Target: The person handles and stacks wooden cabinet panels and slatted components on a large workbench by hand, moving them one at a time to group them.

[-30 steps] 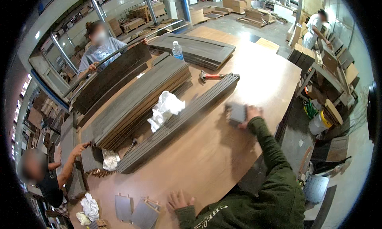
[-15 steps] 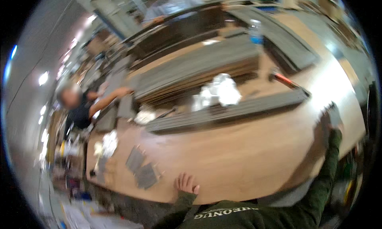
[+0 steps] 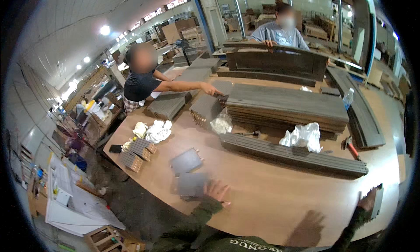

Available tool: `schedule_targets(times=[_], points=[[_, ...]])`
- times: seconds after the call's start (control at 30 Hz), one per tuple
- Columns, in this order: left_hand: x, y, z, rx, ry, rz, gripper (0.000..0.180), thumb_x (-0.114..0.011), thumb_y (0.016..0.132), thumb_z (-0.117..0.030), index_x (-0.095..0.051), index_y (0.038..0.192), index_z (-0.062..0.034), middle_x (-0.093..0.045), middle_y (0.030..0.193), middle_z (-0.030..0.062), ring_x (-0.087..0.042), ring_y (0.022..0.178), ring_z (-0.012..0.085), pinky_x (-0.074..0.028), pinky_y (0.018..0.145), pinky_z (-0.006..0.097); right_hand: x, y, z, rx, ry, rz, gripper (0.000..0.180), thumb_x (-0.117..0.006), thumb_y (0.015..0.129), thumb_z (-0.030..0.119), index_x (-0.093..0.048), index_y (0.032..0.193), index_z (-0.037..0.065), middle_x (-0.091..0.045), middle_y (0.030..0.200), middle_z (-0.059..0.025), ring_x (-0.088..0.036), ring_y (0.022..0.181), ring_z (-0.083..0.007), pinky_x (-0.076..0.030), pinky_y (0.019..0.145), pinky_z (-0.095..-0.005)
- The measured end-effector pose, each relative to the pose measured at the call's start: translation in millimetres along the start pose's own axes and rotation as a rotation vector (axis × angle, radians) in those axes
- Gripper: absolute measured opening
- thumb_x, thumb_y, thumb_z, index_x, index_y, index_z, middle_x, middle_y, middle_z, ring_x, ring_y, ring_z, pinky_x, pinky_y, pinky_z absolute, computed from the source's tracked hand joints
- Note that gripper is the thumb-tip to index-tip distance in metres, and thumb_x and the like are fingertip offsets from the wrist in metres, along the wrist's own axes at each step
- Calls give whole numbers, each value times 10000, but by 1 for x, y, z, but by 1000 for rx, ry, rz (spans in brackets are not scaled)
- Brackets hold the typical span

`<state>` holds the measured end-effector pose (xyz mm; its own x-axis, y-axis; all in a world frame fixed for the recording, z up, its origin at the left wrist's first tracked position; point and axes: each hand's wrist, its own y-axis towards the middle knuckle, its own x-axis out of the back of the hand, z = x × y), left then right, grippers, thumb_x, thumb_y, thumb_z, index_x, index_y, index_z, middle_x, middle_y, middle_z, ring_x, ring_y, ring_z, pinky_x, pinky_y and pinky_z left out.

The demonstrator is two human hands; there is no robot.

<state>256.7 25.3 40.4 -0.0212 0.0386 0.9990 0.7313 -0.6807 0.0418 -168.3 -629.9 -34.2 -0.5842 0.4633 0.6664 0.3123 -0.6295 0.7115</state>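
Since the last frame, left hand (image 3: 216, 191) slid onto a flat grey panel (image 3: 191, 184), fingers open; right hand (image 3: 366, 202) gripped another panel (image 3: 377, 201), standing upright, I saw.

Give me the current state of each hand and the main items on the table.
Left hand: open, flat on a small grey panel.
Right hand: gripping a grey panel at the table edge.
Long slats: lying bundled.
Board stack: piled flat.
Bottle: upright.
Hammer: lying flat.
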Motion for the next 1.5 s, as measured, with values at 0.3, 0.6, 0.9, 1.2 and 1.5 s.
schedule_targets(times=[0.3,0.6,0.9,1.2,1.5], points=[[16,17,86,-129,-80,51,809,-619,641,-611,-347,1337,-300,-187,1445,116,-131,1327,381,-111,986,674,61,-111,503,106,67,814,560,-725,613,315,-499,1093,135,-512,1092,-82,-455,1079,-302,-366,948,-442],[22,21,129,-31,-91,36,784,-601,684,-614,-380,1325,-219,-220,1431,128,-181,1317,376,-166,1006,627,80,-146,681,482,28,1291,905,-675,549,631,-343,1315,281,-188,1424,-102,-170,1300,-360,-265,933,-661],[174,-31,258,-131,-1202,100,667,-622,728,-490,-448,1245,-108,-346,1339,172,-331,1241,340,-310,990,508,68,-142,697,539,114,1319,1077,-668,522,701,-242,1385,218,-97,1464,-125,-71,1319,-431,-209,889,-748],[173,-69,249,139,-1202,-39,616,-623,735,-437,-461,1217,-89,-371,1313,172,-361,1209,330,-323,981,491,72,-128,707,497,75,1421,1132,-755,464,634,-210,1388,274,-29,1475,-96,-3,1330,-417,-257,872,-750],[169,-75,254,166,-1216,-84,566,-623,743,-383,-475,1190,-70,-396,1286,172,-391,1178,320,-335,973,474,69,-136,696,465,116,1298,1073,-777,422,612,-318,1328,266,-116,1447,-93,-91,1313,-394,-293,857,-741]])
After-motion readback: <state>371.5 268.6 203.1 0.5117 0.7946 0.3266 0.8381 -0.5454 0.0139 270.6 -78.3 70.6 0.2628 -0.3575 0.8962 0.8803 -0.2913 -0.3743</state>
